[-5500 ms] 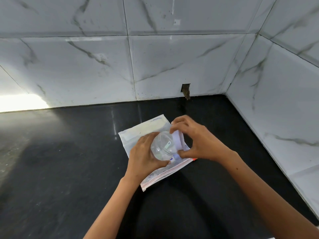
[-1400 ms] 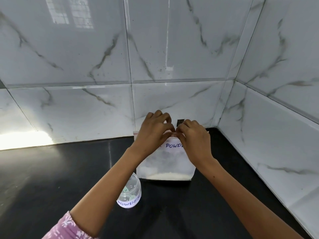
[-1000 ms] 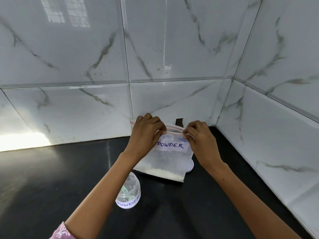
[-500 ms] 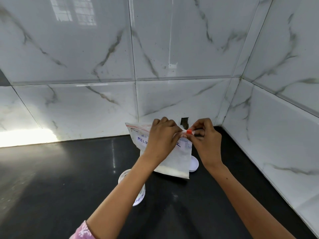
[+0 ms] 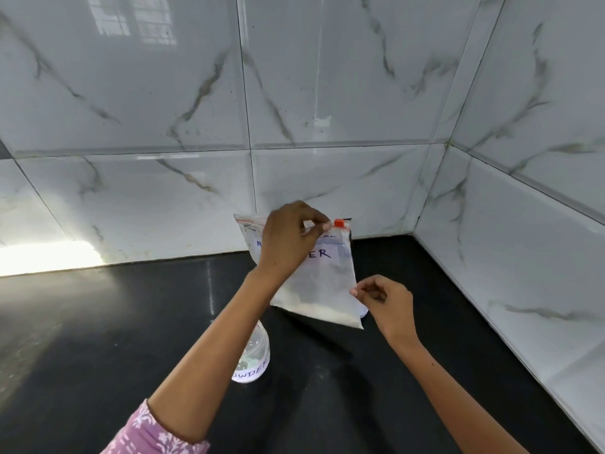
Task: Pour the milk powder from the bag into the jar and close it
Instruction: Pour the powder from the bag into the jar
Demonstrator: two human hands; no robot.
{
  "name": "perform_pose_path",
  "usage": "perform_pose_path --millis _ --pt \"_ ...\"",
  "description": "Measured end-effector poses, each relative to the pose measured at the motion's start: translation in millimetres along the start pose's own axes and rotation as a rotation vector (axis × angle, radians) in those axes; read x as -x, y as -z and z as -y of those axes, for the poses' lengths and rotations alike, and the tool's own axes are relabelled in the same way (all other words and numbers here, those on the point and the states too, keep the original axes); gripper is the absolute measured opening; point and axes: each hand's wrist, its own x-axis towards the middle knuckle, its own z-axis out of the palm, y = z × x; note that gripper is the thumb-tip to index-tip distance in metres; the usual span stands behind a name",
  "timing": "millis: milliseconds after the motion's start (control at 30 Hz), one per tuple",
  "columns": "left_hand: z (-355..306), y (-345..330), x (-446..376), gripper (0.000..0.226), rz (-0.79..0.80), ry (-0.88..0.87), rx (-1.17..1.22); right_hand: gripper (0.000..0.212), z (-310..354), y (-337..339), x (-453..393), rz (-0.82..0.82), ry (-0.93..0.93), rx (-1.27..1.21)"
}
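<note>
The left hand (image 5: 288,244) has its fingers (image 5: 316,221) pinched on the top strip of the bag (image 5: 322,290), beside its red slider (image 5: 339,223). The right hand (image 5: 388,304) pinches the bag's lower right edge. The bag hangs clear of the black table (image 5: 98,339), frosted, hand-lettered, white powder pooled at its bottom. Below the bag stands the clear labelled jar (image 5: 253,358), partly behind the left forearm.

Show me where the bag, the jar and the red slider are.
bag (image 5: 322,290), head view, clear middle panel.
jar (image 5: 253,358), head view, visible side wall.
red slider (image 5: 339,223), head view, its front face.
</note>
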Motion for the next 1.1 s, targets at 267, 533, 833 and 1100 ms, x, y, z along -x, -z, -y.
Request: perform_pose_path --millis 267,533,833,1100 --pt "8.4 9.5 -5.5 0.007 0.080 0.090 0.042 0.012 -4.3 -0.6 2.8 0.025 -0.020 -0.076" --pt "-9.8 10.2 -8.0 0.007 -0.016 0.019 0.087 0.012 -47.8 -30.9 18.9 0.067 -0.126 0.081" --pt "-8.5 32.9 -2.3 0.010 -0.154 0.233 0.335 0.049 -49.1 -22.3 6.9 0.102 -0.546 -0.864" --pt "-19.4 21.4 -6.2 0.012 -0.141 0.249 0.445 0.031 -39.8 -53.1 10.8 0.218 -0.660 -1.051"
